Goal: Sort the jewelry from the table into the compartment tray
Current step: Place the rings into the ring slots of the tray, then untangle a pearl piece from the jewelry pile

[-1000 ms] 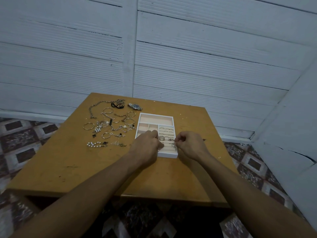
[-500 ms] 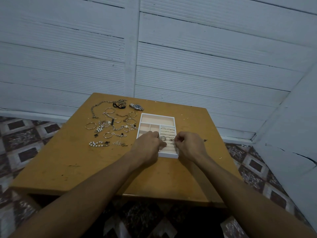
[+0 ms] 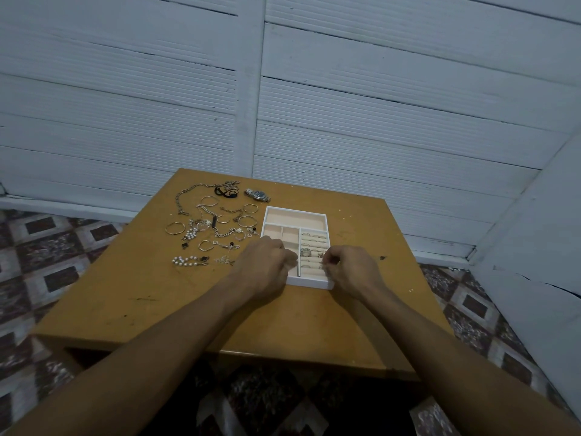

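No writing is readable anywhere. Loose jewelry (image 3: 209, 226) lies scattered left of centre on the desk (image 3: 132, 294). The left hand (image 3: 262, 265) is curled closed over the tray (image 3: 295, 215); its grip's contents cannot be told. The right hand (image 3: 349, 269) pinches something tiny above the ring slots.

A worn orange-brown wooden table (image 3: 157, 297), scuffed and dotted with small dark marks, is set against a white-painted plank wall (image 3: 377, 105), and a patterned tile floor (image 3: 47, 247) in maroon and grey squares is seen on both sides.
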